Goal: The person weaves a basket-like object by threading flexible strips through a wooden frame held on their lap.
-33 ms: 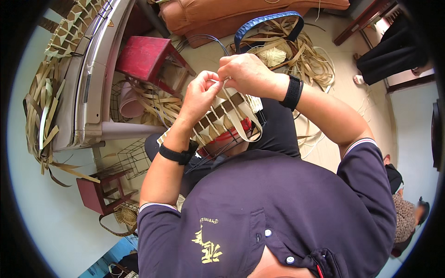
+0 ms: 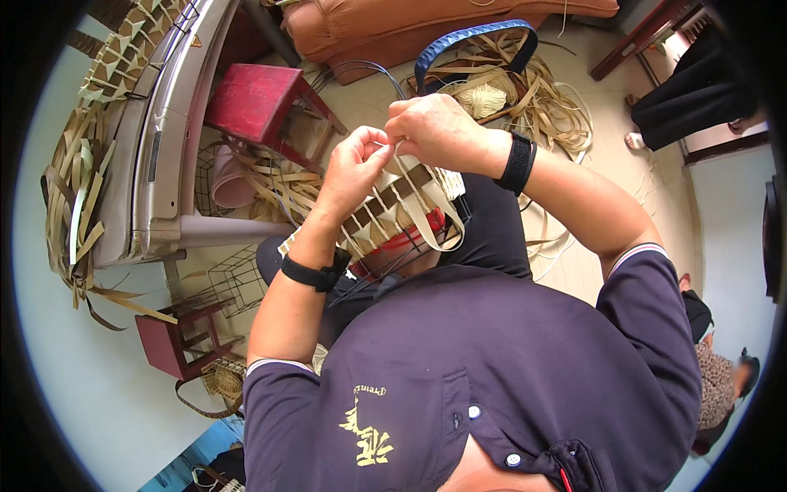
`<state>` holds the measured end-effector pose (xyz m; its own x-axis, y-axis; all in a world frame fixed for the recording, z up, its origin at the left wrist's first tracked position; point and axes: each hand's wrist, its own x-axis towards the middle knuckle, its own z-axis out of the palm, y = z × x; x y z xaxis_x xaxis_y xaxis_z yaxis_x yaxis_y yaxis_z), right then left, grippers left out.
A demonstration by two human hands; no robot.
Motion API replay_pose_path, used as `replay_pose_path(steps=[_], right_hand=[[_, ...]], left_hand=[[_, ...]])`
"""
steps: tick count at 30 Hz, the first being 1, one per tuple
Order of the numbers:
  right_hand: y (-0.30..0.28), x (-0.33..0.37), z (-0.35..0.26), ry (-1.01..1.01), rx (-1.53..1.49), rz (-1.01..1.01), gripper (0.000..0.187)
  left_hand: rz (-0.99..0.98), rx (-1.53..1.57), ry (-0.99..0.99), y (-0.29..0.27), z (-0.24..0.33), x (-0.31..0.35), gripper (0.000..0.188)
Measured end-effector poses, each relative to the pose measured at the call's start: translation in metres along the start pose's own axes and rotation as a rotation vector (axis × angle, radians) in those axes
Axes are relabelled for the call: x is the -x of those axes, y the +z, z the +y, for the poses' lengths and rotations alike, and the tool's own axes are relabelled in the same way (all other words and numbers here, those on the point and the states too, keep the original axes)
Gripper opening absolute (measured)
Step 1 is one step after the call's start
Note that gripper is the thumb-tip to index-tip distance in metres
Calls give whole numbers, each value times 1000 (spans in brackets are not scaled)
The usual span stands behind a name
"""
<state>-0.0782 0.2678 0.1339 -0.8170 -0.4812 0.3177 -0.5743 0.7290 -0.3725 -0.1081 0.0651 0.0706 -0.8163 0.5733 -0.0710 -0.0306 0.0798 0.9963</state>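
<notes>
On my lap rests a black wire basket frame (image 2: 418, 261), partly woven with cream flat strips and a brown band; my forearm and hands cover part of it. My left hand (image 2: 354, 170) is closed, thumb and forefinger pinched together above the frame. Right against it, my right hand (image 2: 447, 135) is also closed in a pinch. Between the fingertips is a cream strip (image 2: 421, 218), which runs down over the frame and hangs in a loop at its right side. The exact grip at the fingertips is partly hidden. Something red shows inside the frame.
Ahead lies a heap of tan strips (image 2: 553, 115) with a ball of cord (image 2: 484, 100) and a blue-handled basket. A red stool (image 2: 254, 102) stands at front left, beside a metallic cabinet (image 2: 156, 180) hung with strips. Another person's legs (image 2: 689, 90) are at far right.
</notes>
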Motion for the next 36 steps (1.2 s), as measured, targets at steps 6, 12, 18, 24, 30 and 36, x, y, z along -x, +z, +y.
replay_pose_path(steps=[6, 12, 18, 24, 30, 36], right_hand=[[-11, -6, 5, -34, -30, -138, 14], [-10, -9, -2, -134, 135, -111, 16], [-9, -13, -3, -89, 178, -176, 13], [-5, -21, 2, -134, 252, -154, 9], [1, -37, 16, -5, -32, 68, 7], [2, -70, 31, -27, -100, 321, 5]], left_hand=[[-64, 102, 0, -7, 1, 3, 13], [-73, 123, 19, -6, 0, 5, 13], [-75, 100, 16, -7, -2, 4, 13], [-53, 108, 35, -6, -4, 5, 18], [-57, -3, 8, -5, 0, 7, 25], [-89, -23, 3, -8, -6, 6, 29]])
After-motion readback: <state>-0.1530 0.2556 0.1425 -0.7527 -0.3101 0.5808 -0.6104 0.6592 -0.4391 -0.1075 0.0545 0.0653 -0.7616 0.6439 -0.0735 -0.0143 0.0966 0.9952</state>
